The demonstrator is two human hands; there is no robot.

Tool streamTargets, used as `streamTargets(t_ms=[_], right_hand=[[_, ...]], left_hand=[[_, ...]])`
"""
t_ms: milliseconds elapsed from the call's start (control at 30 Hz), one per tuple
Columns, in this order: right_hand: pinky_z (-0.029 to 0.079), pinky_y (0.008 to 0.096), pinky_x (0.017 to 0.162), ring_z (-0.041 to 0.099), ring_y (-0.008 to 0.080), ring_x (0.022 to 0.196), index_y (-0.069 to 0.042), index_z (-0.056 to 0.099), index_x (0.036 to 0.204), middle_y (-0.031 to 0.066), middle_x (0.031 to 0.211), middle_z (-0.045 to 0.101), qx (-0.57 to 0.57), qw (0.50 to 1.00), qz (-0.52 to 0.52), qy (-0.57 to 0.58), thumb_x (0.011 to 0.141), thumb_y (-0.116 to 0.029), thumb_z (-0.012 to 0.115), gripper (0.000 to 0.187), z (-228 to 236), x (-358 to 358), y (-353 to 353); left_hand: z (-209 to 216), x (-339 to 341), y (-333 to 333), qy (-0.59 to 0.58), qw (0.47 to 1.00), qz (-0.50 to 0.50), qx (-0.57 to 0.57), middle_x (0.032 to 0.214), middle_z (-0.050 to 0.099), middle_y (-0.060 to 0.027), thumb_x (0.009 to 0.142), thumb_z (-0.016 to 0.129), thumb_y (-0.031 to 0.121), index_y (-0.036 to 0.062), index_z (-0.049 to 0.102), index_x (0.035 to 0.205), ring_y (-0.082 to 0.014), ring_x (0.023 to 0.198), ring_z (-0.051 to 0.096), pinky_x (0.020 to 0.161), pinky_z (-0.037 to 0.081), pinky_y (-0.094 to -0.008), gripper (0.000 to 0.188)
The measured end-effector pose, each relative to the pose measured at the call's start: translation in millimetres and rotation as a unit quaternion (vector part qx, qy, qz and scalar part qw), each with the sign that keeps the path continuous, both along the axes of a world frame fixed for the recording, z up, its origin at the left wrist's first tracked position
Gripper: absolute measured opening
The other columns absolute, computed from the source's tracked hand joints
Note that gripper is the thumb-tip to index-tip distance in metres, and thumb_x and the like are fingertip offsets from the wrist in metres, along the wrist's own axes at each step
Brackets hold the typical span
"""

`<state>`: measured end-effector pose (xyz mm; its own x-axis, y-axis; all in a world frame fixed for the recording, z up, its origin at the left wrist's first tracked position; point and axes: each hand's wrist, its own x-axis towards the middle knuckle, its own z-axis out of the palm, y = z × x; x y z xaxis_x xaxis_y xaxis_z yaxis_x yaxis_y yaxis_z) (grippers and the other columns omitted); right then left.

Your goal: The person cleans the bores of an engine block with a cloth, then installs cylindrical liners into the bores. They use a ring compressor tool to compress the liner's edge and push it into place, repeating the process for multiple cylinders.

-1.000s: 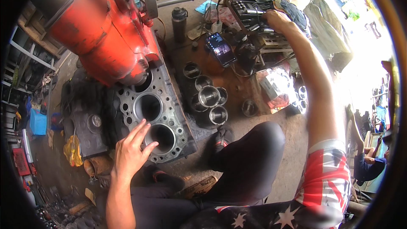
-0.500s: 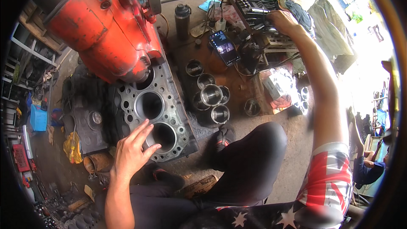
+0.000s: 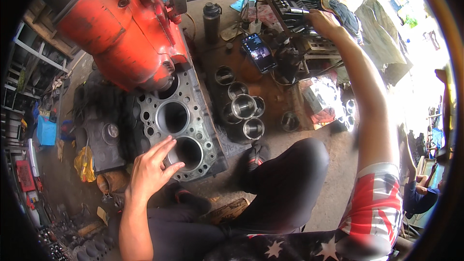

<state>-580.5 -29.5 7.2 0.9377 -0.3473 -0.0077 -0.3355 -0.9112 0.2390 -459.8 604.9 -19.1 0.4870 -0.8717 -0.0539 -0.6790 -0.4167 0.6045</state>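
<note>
My left hand is open over the near corner of a grey engine block. Its fingers are stretched at the rim of the nearest cylinder bore, with thumb and forefinger apart. Far to the right, my right hand reaches to a cluttered bench, its fingers curled at an open tray of tools. A slim silver tool lies at those fingertips; the back of the hand hides what the fingers grip. Several metal pistons stand grouped right of the block.
A large red machine overhangs the block's far end. A phone with its screen lit and a dark bottle are beyond the pistons. A yellow cloth and rusty cylinder lie left. Another person is at the right edge.
The whole picture has shifted slightly, the block and pistons a little to the right. Both hands keep nearly the same places and poses.
</note>
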Motion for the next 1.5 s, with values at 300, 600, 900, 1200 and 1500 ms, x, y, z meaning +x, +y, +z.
streamTargets(t_ms=[300, 600, 900, 1200, 1500], right_hand=[[0.051, 0.0475, 0.097, 0.065, 0.0426, 0.114, -0.008, 0.067, 0.127, 0.0192, 0.120, 0.071, 0.069, 0.944, -0.075, -0.314, 0.099, -0.024, 0.060, 0.033, 5, -8, -18], [0.054, 0.0329, 0.069, 0.067, 0.0200, 0.079, -0.003, 0.061, 0.117, 0.0109, 0.094, 0.072, 0.529, 0.644, -0.098, -0.544, 0.108, -0.021, 0.056, 0.021, 90, -9, 79], [0.052, 0.0354, 0.054, 0.062, 0.0196, 0.061, -0.005, 0.056, 0.109, 0.0085, 0.084, 0.063, 0.835, 0.427, -0.082, -0.336, 0.108, -0.018, 0.053, 0.014, 69, -13, 403], [0.052, 0.0289, 0.061, 0.066, 0.0147, 0.070, -0.002, 0.063, 0.110, 0.0071, 0.091, 0.067, 0.919, 0.346, -0.122, -0.142, 0.109, -0.017, 0.056, 0.017, 4, 8, 498], [0.056, 0.0302, 0.066, 0.068, 0.0150, 0.079, 0.001, 0.065, 0.109, 0.0085, 0.093, 0.069, 0.934, 0.327, -0.103, -0.098, 0.102, -0.012, 0.067, 0.015, -13, 26, 501]], left_hand=[[10, -1, 5, 0.001, 1.000, 0.025, 0.001, 0.141, 0.065, -0.0153, 0.082, 0.086, 0.026, 0.0031, 0.068, 0.132, -0.0225, 0.066, 0.071, 0.068, 0.060, -0.0332, 0.058], [18, -2, 9, 0.016, 0.986, 0.102, -0.134, 0.125, 0.071, -0.0209, 0.085, 0.084, 0.012, -0.0022, 0.069, 0.127, -0.0175, 0.062, 0.068, 0.066, 0.056, -0.0309, 0.047], [37, -10, -11, 0.339, 0.871, 0.087, -0.345, 0.132, 0.069, -0.0133, 0.106, 0.062, 0.014, -0.0045, 0.058, 0.140, -0.0122, 0.110, 0.066, 0.095, 0.052, -0.0263, 0.039], [28, -10, 18, 0.389, 0.839, 0.131, -0.357, 0.103, 0.074, -0.0032, 0.107, 0.062, 0.024, -0.0026, 0.072, 0.117, -0.0063, 0.083, 0.062, 0.077, 0.052, -0.0245, 0.030], [15, 4, 32, 0.391, 0.833, 0.179, -0.347, 0.096, 0.073, -0.0009, 0.108, 0.060, 0.028, 0.0030, 0.073, 0.114, -0.0060, 0.078, 0.063, 0.072, 0.050, -0.0235, 0.029]])
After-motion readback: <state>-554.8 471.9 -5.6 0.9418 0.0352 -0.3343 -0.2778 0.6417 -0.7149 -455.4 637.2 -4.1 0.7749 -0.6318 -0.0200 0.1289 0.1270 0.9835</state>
